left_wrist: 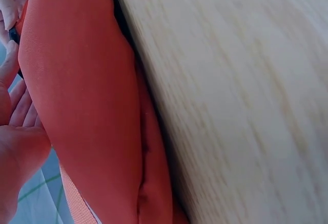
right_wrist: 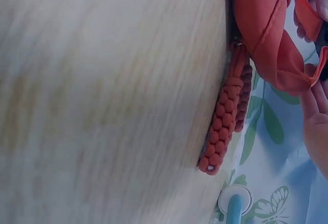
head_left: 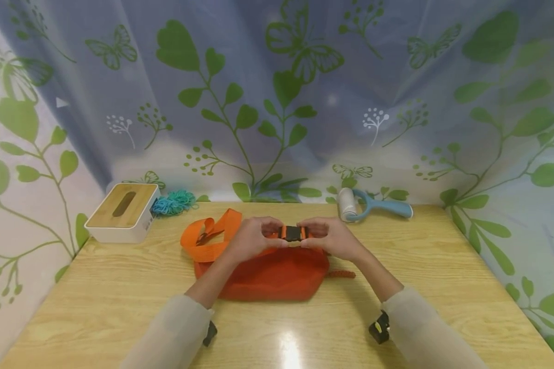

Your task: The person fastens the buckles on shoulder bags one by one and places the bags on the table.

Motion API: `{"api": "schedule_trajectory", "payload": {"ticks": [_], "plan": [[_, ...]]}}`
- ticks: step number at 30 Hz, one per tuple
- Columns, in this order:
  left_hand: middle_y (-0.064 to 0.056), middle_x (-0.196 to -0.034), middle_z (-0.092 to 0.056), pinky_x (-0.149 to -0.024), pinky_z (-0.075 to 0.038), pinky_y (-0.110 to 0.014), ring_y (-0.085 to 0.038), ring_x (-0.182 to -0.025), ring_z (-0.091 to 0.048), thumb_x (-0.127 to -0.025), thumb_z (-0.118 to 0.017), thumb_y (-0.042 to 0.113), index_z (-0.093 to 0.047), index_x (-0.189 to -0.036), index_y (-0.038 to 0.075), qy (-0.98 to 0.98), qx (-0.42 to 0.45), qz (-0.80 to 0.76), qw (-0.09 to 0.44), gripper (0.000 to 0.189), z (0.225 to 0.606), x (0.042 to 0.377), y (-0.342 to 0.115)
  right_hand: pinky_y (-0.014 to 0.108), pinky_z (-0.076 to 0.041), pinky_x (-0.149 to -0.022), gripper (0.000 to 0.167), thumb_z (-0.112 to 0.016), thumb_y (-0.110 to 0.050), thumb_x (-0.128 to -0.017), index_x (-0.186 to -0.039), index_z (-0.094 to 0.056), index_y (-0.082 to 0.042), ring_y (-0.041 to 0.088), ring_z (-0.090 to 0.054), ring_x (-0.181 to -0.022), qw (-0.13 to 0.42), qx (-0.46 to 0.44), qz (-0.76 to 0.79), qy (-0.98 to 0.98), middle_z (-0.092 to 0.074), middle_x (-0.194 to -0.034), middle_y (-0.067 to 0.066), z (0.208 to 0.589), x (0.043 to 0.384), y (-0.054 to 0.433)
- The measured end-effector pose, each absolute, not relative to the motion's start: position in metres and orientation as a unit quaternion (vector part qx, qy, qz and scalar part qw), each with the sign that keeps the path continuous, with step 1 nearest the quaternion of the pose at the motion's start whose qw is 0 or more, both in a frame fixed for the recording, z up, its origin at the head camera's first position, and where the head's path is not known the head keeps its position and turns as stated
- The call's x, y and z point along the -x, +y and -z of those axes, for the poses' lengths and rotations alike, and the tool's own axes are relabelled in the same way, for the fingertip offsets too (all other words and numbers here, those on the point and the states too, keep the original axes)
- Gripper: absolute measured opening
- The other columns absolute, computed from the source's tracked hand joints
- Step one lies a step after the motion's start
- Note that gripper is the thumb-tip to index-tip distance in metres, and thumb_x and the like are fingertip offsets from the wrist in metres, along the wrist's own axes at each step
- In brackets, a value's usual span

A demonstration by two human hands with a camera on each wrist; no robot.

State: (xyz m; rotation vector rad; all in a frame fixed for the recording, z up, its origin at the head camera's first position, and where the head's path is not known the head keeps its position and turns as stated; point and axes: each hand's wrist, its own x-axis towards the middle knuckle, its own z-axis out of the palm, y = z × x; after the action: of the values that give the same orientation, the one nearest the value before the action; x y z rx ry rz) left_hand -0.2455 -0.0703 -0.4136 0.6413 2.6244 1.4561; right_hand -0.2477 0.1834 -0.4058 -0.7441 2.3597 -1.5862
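Orange webbing runs to a black plastic buckle [head_left: 293, 233] pinched between two hands just above a red-orange fabric pouch [head_left: 274, 279] lying on a pale wood-grain table [head_left: 443, 282]. The left hand [head_left: 254, 237] grips the buckle's left end, thumb below and fingers above; the right hand [head_left: 331, 237] grips the right end the same way. Whether the buckle's halves are fully locked cannot be told. A loose loop of wide orange strap [head_left: 203, 252] rests at the pouch's left, while a braided red cord pull [right_wrist: 220, 119] extends from its right end onto the tabletop. At the back left, a white tissue box with a bamboo-coloured lid [head_left: 138, 197] sits beside a tangle of teal yarn [head_left: 173, 203]; at the back right lies a white lint roller with a light-blue handle [head_left: 388, 206]. Behind hangs a blue-and-white curtain [head_left: 240, 128] printed with green leaves and butterflies.
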Motion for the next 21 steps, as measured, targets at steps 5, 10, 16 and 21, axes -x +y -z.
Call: {"api": "schedule_trajectory", "payload": {"ticks": [5, 10, 16, 21], "plan": [[-0.008, -0.122, -0.07, -0.097, -0.053, -0.043, -0.027, -0.115, -0.066, -0.085, -0.085, 0.028, -0.07, -0.126, 0.008, 0.852, -0.215, -0.476, 0.04, 0.049, 0.4141, 0.2452, -0.0719, 0.037, -0.055, -0.095, 0.052, -0.079, -0.011, -0.09, -0.135, -0.061, 0.005, 0.033, -0.063, -0.121, 0.102, 0.254, 0.533, 0.8, -0.064, -0.132, 0.019, 0.4095, 0.2486, 0.1833], [-0.009, -0.123, -0.07, -0.099, -0.053, -0.044, -0.028, -0.116, -0.066, -0.085, -0.085, 0.027, -0.069, -0.128, 0.007, 0.848, -0.213, -0.484, 0.046, 0.049, 0.4137, 0.246, -0.0728, 0.04, -0.054, -0.096, 0.051, -0.079, -0.012, -0.09, -0.134, -0.062, 0.004, 0.034, -0.063, -0.12, 0.097, 0.259, 0.524, 0.806, -0.064, -0.131, 0.02, 0.4095, 0.2494, 0.1832], [-0.01, -0.125, -0.069, -0.1, -0.052, -0.044, -0.029, -0.118, -0.065, -0.088, -0.083, 0.029, -0.068, -0.129, 0.006, 0.854, -0.227, -0.465, 0.052, 0.05, 0.4157, 0.2484, -0.0745, 0.043, -0.053, -0.098, 0.05, -0.079, -0.011, -0.091, -0.134, -0.061, 0.006, 0.035, -0.064, -0.119, 0.1, 0.269, 0.503, 0.815, -0.065, -0.13, 0.022, 0.4102, 0.2511, 0.1816], [-0.011, -0.127, -0.068, -0.102, -0.05, -0.045, -0.03, -0.12, -0.063, -0.09, -0.081, 0.028, -0.067, -0.13, 0.005, 0.86, -0.237, -0.447, 0.066, 0.048, 0.4193, 0.2491, -0.0771, 0.044, -0.052, -0.1, 0.05, -0.08, -0.009, -0.089, -0.133, -0.062, 0.006, 0.034, -0.063, -0.12, 0.095, 0.283, 0.468, 0.832, -0.066, -0.128, 0.02, 0.4118, 0.2522, 0.1792]]}}
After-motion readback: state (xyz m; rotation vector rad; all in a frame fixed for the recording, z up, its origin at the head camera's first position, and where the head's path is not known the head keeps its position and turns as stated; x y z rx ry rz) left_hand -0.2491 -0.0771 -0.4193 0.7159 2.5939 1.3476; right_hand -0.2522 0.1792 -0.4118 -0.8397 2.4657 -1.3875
